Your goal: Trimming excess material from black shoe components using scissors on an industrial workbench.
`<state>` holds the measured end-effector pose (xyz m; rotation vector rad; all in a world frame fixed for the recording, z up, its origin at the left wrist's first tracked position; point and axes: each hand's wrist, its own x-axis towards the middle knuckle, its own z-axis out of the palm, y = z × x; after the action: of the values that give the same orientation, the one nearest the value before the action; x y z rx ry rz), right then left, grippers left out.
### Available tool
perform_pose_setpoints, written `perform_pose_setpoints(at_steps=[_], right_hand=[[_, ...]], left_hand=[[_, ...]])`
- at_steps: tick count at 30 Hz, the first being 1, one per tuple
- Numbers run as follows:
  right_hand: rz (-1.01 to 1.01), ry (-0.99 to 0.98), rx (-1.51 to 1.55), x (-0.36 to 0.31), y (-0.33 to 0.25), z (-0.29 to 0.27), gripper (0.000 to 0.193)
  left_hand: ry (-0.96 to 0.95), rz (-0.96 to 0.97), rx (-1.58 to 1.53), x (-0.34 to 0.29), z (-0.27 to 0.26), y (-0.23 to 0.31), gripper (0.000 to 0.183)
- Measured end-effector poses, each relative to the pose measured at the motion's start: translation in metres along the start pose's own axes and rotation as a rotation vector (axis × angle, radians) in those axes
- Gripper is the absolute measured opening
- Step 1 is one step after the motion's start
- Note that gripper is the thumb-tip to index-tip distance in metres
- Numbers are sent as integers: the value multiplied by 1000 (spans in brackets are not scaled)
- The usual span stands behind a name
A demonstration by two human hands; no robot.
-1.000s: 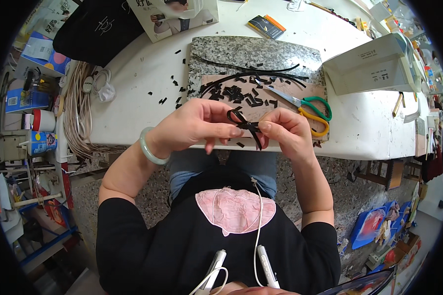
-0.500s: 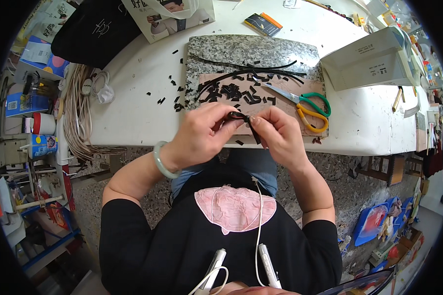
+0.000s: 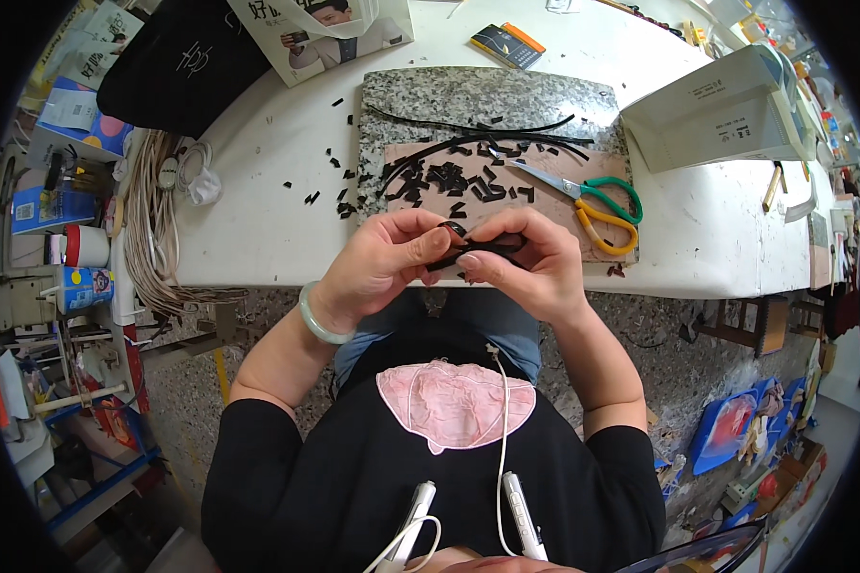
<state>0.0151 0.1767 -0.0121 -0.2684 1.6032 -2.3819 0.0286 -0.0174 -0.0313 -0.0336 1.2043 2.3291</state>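
A narrow black strip (image 3: 490, 245), bent into loops, is pinched between my two hands just off the table's front edge. My left hand (image 3: 392, 250) holds its left end between thumb and fingers. With thumb and forefinger closed, my right hand (image 3: 530, 263) grips the other side; parts of the strip are hidden behind my fingers. Beyond them, short black cut pieces (image 3: 446, 177) lie heaped on a pinkish-brown sheet (image 3: 554, 201). Scissors (image 3: 583, 196) with one green and one yellow handle rest on its right side. Long black strips (image 3: 506, 131) stretch across the far part.
The sheet lies on a speckled stone slab (image 3: 430, 94) on the white table (image 3: 258, 229). A pale box (image 3: 717, 115) stands right, a printed paper bag (image 3: 330, 38) and black cloth (image 3: 182, 62) far left. A cord bundle (image 3: 153, 229) hangs over the left edge.
My right hand has turned, its fingers now lying over the strip. The strip's loose end, which hung down before, now runs sideways between both hands. My left hand has rolled to show its thumb.
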Motion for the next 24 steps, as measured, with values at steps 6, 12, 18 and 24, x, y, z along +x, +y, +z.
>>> perform_pose_setpoints(at_steps=[6, 12, 18, 24], right_hand=[[-203, -181, -184, -2, 7, -7, 22], [-341, -242, -255, -1, 12, -14, 23], [-180, -192, -97, -4, 3, -12, 25], [119, -87, -120, -6, -14, -33, 25]], left_hand=[[-226, 48, -396, 6, 4, -21, 21], [-276, 54, -459, 7, 9, -27, 21], [-158, 79, -385, 4, 13, -20, 18], [130, 97, 323, 2, 29, 17, 14]])
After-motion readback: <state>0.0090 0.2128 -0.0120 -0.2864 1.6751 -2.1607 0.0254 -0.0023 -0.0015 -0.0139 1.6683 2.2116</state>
